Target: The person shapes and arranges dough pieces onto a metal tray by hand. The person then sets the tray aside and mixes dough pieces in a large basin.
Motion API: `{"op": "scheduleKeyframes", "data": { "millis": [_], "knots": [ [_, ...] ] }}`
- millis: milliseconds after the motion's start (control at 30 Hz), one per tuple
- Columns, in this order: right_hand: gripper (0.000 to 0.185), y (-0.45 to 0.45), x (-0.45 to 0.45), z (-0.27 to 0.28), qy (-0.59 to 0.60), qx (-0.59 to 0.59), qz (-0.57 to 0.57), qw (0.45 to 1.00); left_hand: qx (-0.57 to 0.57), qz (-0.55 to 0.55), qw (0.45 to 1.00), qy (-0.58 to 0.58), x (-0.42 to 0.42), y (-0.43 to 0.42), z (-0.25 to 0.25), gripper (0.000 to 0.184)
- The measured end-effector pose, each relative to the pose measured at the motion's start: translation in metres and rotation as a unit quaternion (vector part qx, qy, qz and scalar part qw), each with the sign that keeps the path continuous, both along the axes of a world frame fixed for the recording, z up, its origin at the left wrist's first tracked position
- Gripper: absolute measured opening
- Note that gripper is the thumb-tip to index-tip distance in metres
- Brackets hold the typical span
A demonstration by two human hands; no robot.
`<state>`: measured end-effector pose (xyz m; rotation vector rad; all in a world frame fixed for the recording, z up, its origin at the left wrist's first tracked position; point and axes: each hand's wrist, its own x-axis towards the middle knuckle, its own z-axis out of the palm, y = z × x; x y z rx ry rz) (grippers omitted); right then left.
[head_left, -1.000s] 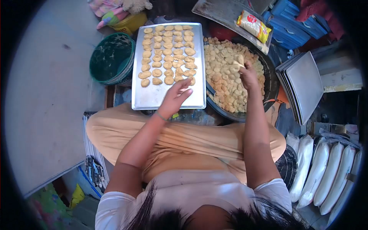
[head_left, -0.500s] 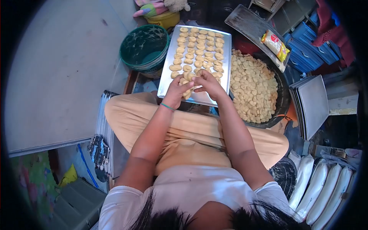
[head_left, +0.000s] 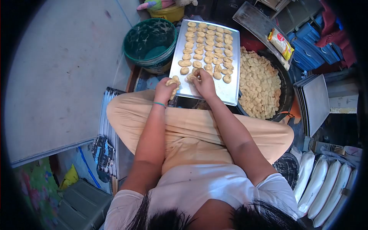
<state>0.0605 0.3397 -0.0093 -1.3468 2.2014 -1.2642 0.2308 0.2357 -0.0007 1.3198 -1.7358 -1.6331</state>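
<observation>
A metal tray (head_left: pixel 230 92) carries rows of flattened dough pieces (head_left: pixel 209 48). My left hand (head_left: pixel 165 90) is closed around a clump of dough pieces (head_left: pixel 174 85) just off the tray's near left corner. Over the tray's near end, my right hand (head_left: pixel 204 83) pinches a dough piece (head_left: pixel 191 76) at the left of the nearest row. Right of the tray, a large dark basin (head_left: pixel 285 92) holds a heap of similar dough pieces (head_left: pixel 258 84).
Green bucket (head_left: pixel 149 40) stands left of the tray. A dark tray (head_left: pixel 251 19) with a yellow-and-white packet (head_left: pixel 281 43) leans over the basin's back. Stacked trays (head_left: pixel 316 103) and long white packages (head_left: pixel 318 188) are at the right.
Both hands have moved from the basin and tray to meet over the tray, then parted. The left hand now holds dough at the tray's left; the right hand is at the nearest row.
</observation>
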Motion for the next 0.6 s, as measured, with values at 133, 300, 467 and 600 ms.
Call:
{"op": "scheduleKeyframes", "data": {
  "millis": [133, 300, 467, 600],
  "knots": [
    [0.025, 0.009, -0.002, -0.01, 0.171, 0.105, 0.037, 0.979, -0.053, -0.037, 0.998, -0.024, -0.005, -0.008, -0.029, 0.039],
    [0.029, -0.012, 0.01, 0.007, 0.188, 0.033, 0.122, 0.974, -0.079, -0.071, 0.993, -0.048, -0.009, -0.015, -0.049, 0.041],
    [0.023, -0.026, 0.008, -0.003, 0.159, 0.051, 0.086, 0.982, -0.058, -0.075, 0.992, -0.083, -0.004, -0.015, -0.036, 0.041],
    [0.021, -0.018, -0.002, -0.006, 0.159, 0.072, 0.073, 0.982, -0.083, -0.134, 0.979, -0.131, -0.008, -0.011, -0.022, 0.043]
  ]
}}
